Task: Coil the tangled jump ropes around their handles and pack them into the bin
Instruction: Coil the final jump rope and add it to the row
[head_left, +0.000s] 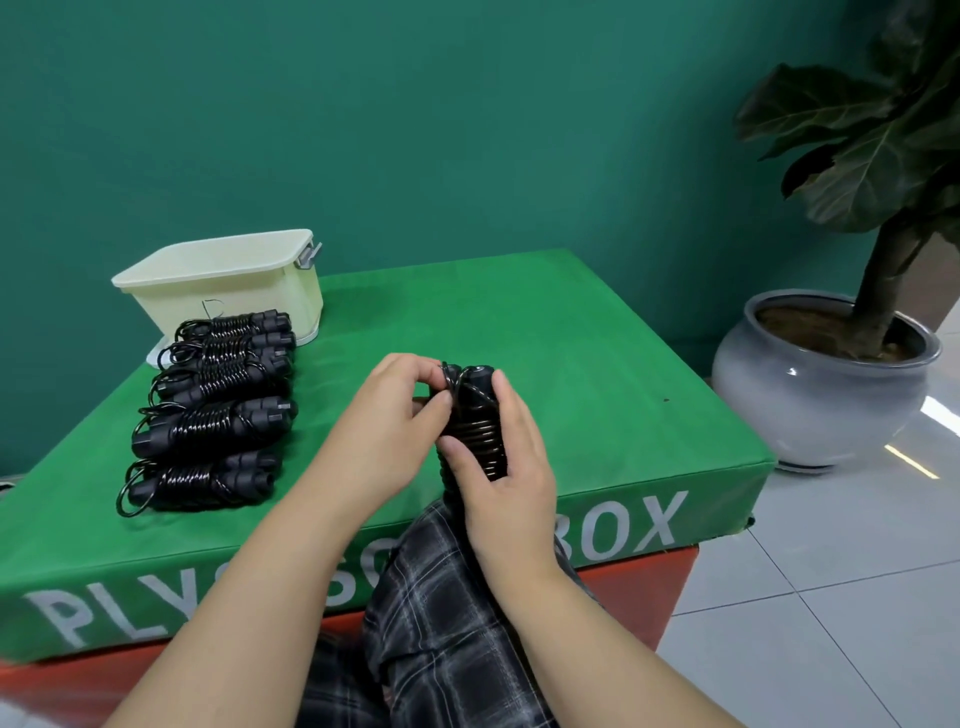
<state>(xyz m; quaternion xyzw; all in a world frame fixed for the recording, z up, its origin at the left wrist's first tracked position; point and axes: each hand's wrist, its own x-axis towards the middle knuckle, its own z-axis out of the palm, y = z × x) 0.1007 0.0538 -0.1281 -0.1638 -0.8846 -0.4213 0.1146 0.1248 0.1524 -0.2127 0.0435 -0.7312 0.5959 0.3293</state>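
Observation:
Both of my hands hold one black jump rope (474, 410) upright over the green box, its cord wound in coils around the paired handles. My right hand (501, 467) grips the bundle's lower part from the right side. My left hand (400, 400) pinches the cord near the handle tops. Several coiled black jump ropes (213, 410) lie in a row on the left of the green box. Behind them stands the cream plastic bin (228, 283), open at the top.
The green padded box (571, 364) sits on a red block. My knee in plaid trousers (441, 597) rises in front of it. At the right, on the tiled floor, a grey pot with a large plant (821, 379) stands close to the box corner.

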